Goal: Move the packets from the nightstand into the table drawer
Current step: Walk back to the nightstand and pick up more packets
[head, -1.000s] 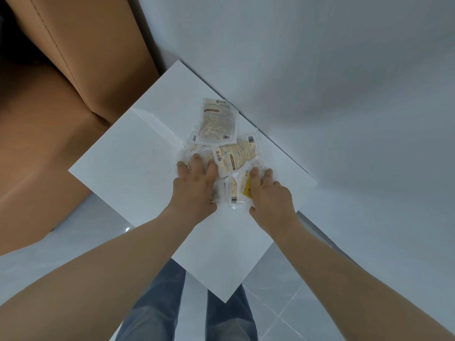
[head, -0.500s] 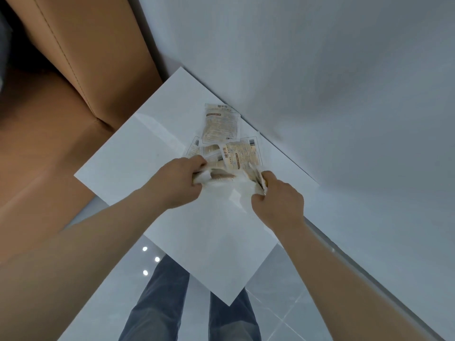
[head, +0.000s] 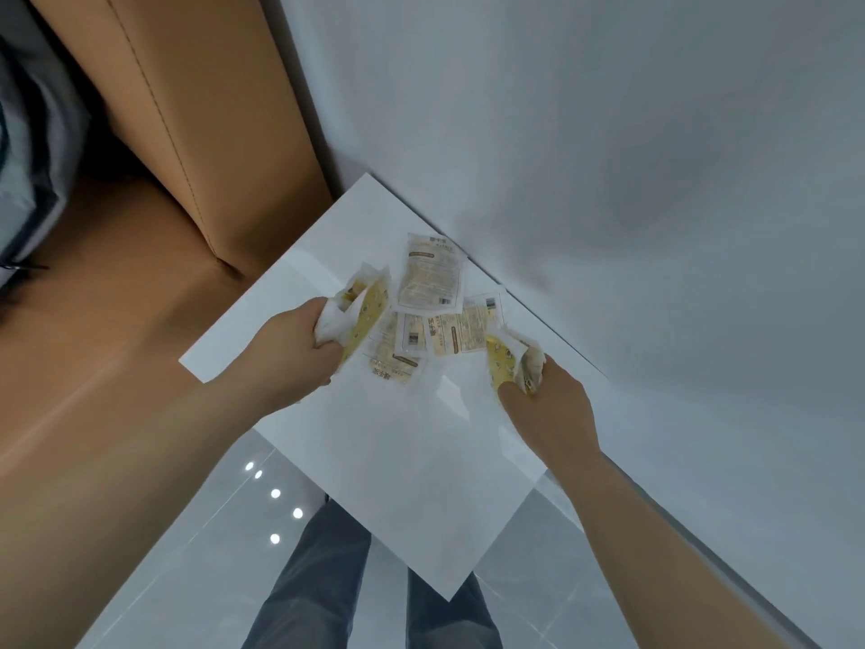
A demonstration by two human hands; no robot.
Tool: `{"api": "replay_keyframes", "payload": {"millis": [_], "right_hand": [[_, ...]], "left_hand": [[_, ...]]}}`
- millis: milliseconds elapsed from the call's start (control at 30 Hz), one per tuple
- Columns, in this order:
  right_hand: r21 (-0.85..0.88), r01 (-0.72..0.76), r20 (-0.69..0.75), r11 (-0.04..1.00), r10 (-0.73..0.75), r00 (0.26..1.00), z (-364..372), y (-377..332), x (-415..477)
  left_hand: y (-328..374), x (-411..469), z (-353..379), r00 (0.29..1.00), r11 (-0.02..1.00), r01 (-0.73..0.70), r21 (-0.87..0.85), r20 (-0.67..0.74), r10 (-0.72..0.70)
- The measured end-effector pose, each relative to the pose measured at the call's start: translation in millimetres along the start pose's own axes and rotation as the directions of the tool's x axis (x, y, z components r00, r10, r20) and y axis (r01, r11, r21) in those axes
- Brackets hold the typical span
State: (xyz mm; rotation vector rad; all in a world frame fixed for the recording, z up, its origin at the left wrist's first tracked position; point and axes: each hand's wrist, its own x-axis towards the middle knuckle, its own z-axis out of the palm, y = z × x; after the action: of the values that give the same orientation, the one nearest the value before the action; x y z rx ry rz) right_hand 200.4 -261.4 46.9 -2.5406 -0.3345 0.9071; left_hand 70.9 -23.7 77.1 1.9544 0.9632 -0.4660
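Since half a second ago your hands have drawn apart, each lifting a crumpled bunch of packets off the pile. The left bunch (head: pixel 362 309) is clenched in your left hand (head: pixel 299 353), fanned up and outward above the nightstand (head: pixel 398 461); the right bunch (head: pixel 512 363) is gripped in your right hand (head: pixel 545 405), held low near the top's wall-side edge. The loose packets (head: pixel 433 316) lie flat and overlapping between your hands, towards the back corner by the wall (head: pixel 608 133). Grabbing fistfuls, I judge, cuts the trips to the drawer, which is out of view. Both forearms reach forward and splay outward, wrists bent, fingers curled tight. The tan headboard (head: pixel 210 133) stands just beside the nightstand on your left.
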Motion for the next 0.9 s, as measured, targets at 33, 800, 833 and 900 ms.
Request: {"api": "replay_keyframes", "payload": {"millis": [33,800,833,900], "right_hand": [[-0.004,0.011,-0.022,1.000,-0.011,1.000,-4,-6,2],[-0.590,0.152,-0.001,0.793,-0.189,0.982,54,-26,72],[-0.615,0.165,0.015,0.771,-0.198,0.980,55,-28,75],[-0.671,0.205,0.073,0.713,-0.212,0.975,55,-31,80]], "left_hand": [[6,3,-2,0.999,0.999,-0.013,0.032,-0.031,0.014],[38,115,27,0.990,0.855,-0.140,0.499,0.044,0.136],[39,116,25,0.990,0.853,-0.142,0.503,0.050,0.135],[38,119,23,0.989,0.856,-0.145,0.496,0.061,0.132]]}}
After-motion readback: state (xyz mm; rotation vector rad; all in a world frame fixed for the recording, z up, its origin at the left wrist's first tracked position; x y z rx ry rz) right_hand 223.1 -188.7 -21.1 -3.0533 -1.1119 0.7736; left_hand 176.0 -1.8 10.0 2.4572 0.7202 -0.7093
